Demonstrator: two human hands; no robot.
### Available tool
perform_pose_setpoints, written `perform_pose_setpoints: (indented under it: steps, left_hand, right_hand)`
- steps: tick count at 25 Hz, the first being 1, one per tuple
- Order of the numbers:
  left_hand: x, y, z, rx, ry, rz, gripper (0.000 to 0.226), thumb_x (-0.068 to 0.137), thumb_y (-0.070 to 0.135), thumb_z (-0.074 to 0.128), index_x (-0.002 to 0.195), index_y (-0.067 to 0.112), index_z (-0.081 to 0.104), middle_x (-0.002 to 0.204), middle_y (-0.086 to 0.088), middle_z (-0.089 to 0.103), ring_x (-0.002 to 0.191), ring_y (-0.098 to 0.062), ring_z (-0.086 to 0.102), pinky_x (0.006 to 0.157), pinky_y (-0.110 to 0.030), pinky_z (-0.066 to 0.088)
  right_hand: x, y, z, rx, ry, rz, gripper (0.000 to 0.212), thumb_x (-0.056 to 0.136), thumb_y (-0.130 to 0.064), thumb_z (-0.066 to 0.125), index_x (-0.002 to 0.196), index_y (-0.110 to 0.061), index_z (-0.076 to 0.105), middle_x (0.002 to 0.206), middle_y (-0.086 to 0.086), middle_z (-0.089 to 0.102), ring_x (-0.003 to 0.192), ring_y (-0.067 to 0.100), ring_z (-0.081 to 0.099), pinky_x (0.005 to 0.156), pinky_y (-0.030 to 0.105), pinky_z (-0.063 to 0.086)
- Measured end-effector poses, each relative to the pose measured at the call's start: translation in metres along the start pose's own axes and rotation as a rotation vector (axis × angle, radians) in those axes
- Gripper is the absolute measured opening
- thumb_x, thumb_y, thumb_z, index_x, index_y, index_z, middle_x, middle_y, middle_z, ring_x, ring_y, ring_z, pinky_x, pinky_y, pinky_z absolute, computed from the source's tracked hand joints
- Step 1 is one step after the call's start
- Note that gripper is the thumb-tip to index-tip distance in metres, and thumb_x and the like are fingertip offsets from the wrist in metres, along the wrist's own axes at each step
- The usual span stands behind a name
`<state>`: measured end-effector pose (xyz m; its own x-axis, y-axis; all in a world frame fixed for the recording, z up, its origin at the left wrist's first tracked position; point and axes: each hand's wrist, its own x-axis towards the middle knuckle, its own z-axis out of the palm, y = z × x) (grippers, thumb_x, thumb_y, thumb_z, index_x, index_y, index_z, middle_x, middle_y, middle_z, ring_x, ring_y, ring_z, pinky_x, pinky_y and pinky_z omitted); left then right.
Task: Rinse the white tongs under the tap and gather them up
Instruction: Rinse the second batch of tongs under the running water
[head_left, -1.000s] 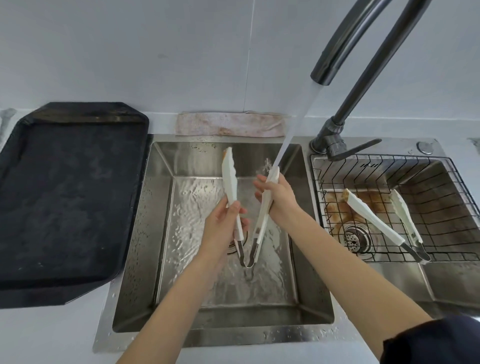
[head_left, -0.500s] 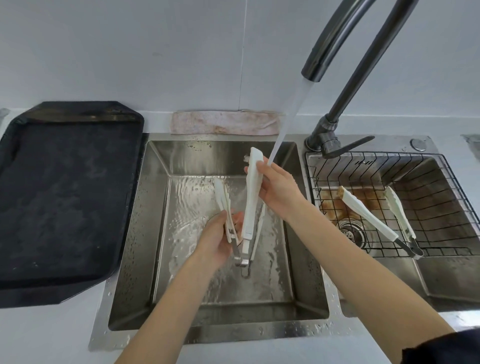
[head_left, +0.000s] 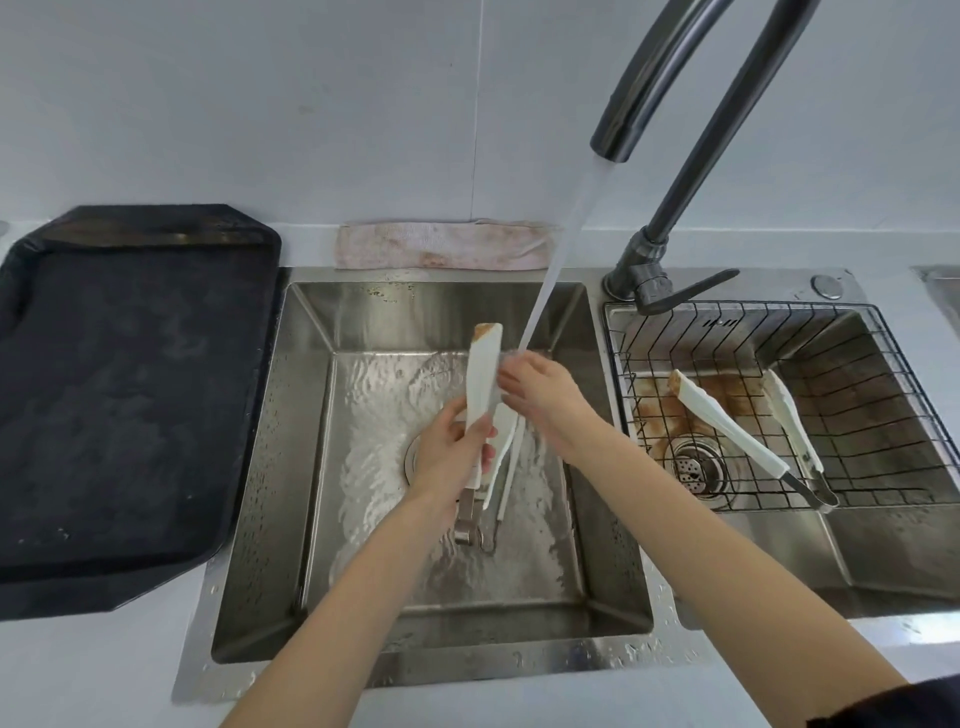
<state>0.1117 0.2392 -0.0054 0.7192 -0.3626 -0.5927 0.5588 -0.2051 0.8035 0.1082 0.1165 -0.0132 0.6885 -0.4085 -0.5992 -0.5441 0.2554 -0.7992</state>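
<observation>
Left hand (head_left: 449, 457) fingers clasp the white plastic tongs (head_left: 483, 384) at frame centre. Right hand (head_left: 540, 389) fingers pinch one blade under the tap stream (head_left: 561, 249).

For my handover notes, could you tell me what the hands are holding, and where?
The left hand grips the white tongs around the lower arms, near the metal hinge. The right hand touches the upper arms under the water; its grip is unclear.

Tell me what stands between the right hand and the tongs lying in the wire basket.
Nothing visible does. The right hand is at the tongs in the left basin, and the other tongs lie uncovered in the wire basket, open from above. Only the basket's rim lies between.
</observation>
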Motion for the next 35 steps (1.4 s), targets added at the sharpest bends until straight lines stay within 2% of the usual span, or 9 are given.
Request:
perform_pose_setpoints:
  steps: [4,8,11,15,20,26,28,32,35]
  left_hand:
    - [0.0,0.008,0.014,0.103,0.02,0.052,0.016,0.088,0.013,0.056,0.102,0.019,0.06,0.064,0.003,0.059,0.047,-0.009,0.049,0.048,-0.02,0.041]
    - [0.0,0.008,0.015,0.227,0.024,0.123,0.009,0.089,0.018,0.055,0.096,0.017,0.061,0.065,0.005,0.056,0.048,-0.008,0.047,0.047,-0.018,0.038]
    - [0.001,0.008,0.013,0.274,0.045,0.161,0.021,0.09,0.016,0.054,0.11,0.016,0.061,0.076,0.004,0.059,0.051,-0.007,0.048,0.051,-0.02,0.04]
    - [0.001,0.006,0.009,0.34,0.038,0.209,0.019,0.092,0.017,0.05,0.108,0.018,0.059,0.076,0.002,0.057,0.057,-0.011,0.047,0.054,-0.023,0.04]
    - [0.01,-0.005,-0.005,0.33,0.028,0.031,0.021,0.098,0.022,0.037,0.086,0.012,0.051,0.061,0.002,0.038,0.051,-0.011,0.034,0.052,-0.025,0.031]
    - [0.025,0.013,-0.007,-0.119,-0.049,-0.245,0.021,0.099,0.02,0.034,0.101,0.009,0.052,0.06,0.005,0.033,0.026,-0.001,0.028,0.027,-0.01,0.02]
    - [0.029,0.019,-0.001,-0.247,-0.081,-0.307,0.027,0.1,0.024,0.031,0.097,0.008,0.053,0.051,0.006,0.033,0.024,-0.001,0.025,0.024,-0.011,0.02]
    - [0.033,0.021,0.012,-0.282,-0.085,-0.334,0.036,0.101,0.027,0.028,0.087,0.009,0.056,0.053,0.007,0.035,0.023,-0.001,0.027,0.025,-0.012,0.022]
    - [0.031,0.017,0.016,-0.229,-0.073,-0.344,0.038,0.099,0.026,0.031,0.078,0.01,0.059,0.046,0.005,0.05,0.028,-0.005,0.04,0.035,-0.018,0.036]
  right_hand:
    - [-0.005,-0.001,0.013,0.121,-0.004,0.022,0.036,0.084,-0.01,0.064,0.116,0.004,0.057,0.098,0.015,0.066,0.089,0.027,0.064,0.08,0.038,0.054]
    - [-0.003,-0.008,0.016,0.228,0.111,0.014,0.025,0.088,-0.015,0.061,0.106,0.003,0.061,0.087,0.011,0.07,0.066,0.014,0.067,0.05,0.019,0.055]
    - [0.004,-0.019,0.017,0.309,0.139,0.134,0.034,0.094,-0.033,0.05,0.089,-0.001,0.062,0.071,0.007,0.068,0.058,0.012,0.066,0.059,0.024,0.057]
    - [0.013,-0.028,0.013,0.425,0.055,0.264,0.053,0.099,-0.042,0.029,0.077,-0.002,0.057,0.076,0.013,0.066,0.067,0.022,0.064,0.065,0.031,0.055]
    - [0.01,-0.036,-0.019,-0.141,-0.086,0.191,0.04,0.101,-0.024,0.032,0.132,-0.005,0.047,0.129,0.015,0.06,0.108,0.025,0.06,0.094,0.035,0.047]
    - [0.001,-0.06,-0.071,-0.764,0.15,-0.137,0.041,0.097,-0.027,0.039,0.135,-0.015,0.049,0.138,0.009,0.054,0.129,0.025,0.048,0.109,0.035,0.033]
    - [-0.003,-0.049,-0.072,-0.665,0.168,-0.06,0.047,0.096,-0.034,0.042,0.139,-0.015,0.042,0.141,0.01,0.049,0.129,0.027,0.046,0.107,0.039,0.036]
    - [-0.01,-0.036,-0.063,0.029,0.145,0.044,0.054,0.094,-0.026,0.049,0.143,-0.009,0.032,0.138,0.017,0.048,0.12,0.031,0.054,0.084,0.038,0.052]
    - [-0.016,-0.041,-0.061,0.11,0.156,-0.063,0.058,0.094,-0.022,0.052,0.145,-0.01,0.029,0.134,0.016,0.047,0.115,0.029,0.055,0.088,0.038,0.052]
